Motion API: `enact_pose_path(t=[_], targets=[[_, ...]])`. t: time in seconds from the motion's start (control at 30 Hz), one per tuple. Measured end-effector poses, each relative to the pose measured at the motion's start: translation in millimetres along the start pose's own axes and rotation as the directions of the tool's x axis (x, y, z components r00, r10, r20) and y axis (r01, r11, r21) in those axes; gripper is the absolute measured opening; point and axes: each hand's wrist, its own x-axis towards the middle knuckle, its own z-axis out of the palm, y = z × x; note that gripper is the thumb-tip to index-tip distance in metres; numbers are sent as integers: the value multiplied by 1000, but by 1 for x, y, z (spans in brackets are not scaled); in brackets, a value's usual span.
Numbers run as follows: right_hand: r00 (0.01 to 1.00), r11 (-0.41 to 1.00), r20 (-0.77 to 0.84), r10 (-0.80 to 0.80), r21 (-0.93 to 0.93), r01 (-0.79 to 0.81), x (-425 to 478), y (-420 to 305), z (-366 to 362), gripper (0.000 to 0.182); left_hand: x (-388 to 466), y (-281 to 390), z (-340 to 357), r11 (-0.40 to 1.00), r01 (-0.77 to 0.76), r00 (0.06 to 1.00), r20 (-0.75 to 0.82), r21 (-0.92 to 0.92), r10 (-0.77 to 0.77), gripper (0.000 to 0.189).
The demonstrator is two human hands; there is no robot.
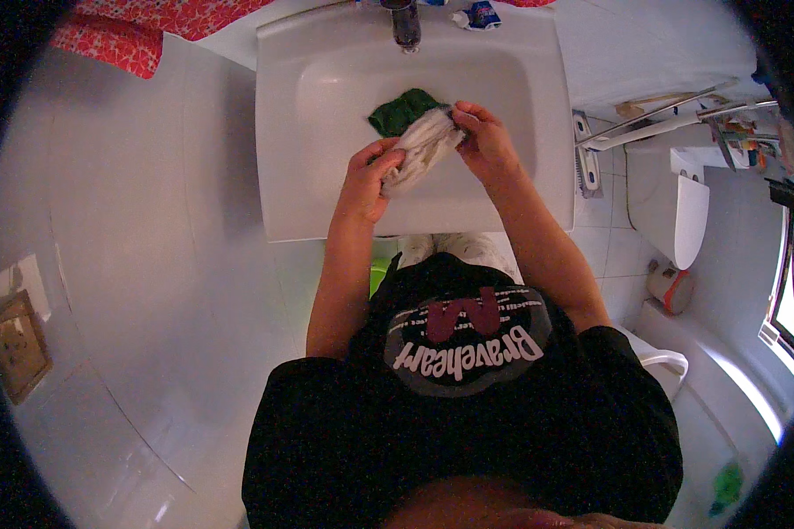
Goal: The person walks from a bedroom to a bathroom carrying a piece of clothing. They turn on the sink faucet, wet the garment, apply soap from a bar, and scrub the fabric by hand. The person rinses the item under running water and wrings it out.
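Observation:
Between my two hands a bunched white cloth point(423, 149) is stretched on a slant above the washbasin point(331, 165). My left hand point(370, 175) grips its lower left end, thumb on top. At the upper right end, my right hand point(486, 135) pinches it between thumb and fingers. A dark green cloth point(400, 114) lies crumpled in the basin just behind the white one, which partly covers it. Whether the two cloths touch, I cannot tell. The dark faucet point(407, 26) stands at the basin's far edge, with no water seen running from it.
A blue and white crumpled packet point(480, 16) lies on the basin's back rim. Red patterned fabric point(119, 46) hangs at the upper left. To the right are a long-handled brush point(587, 155), metal poles point(661, 112) and a white toilet cistern point(655, 192). A green container point(378, 274) shows below the basin.

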Motion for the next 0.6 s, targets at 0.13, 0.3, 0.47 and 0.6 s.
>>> enact_pose_path(t=[0.13, 0.3, 0.47, 0.6], targets=[[996, 997, -88, -22, 67, 28, -2, -3, 0, 12, 6, -6, -4, 974, -63, 997, -57, -216, 52, 27], [984, 986, 132, -121, 131, 104, 0, -6, 0, 18, -4, -5, 14, 987, 27, 999, -24, 158, -24, 39], [960, 944, -82, -269, 174, 279, 3, -9, 12, 11, 0, -15, 11, 993, -118, 993, -5, 17, 118, 42], [971, 974, 134, 198, -143, -178, -12, 4, -4, 26, 5, -17, 17, 971, -205, 979, -32, -124, 202, 40]])
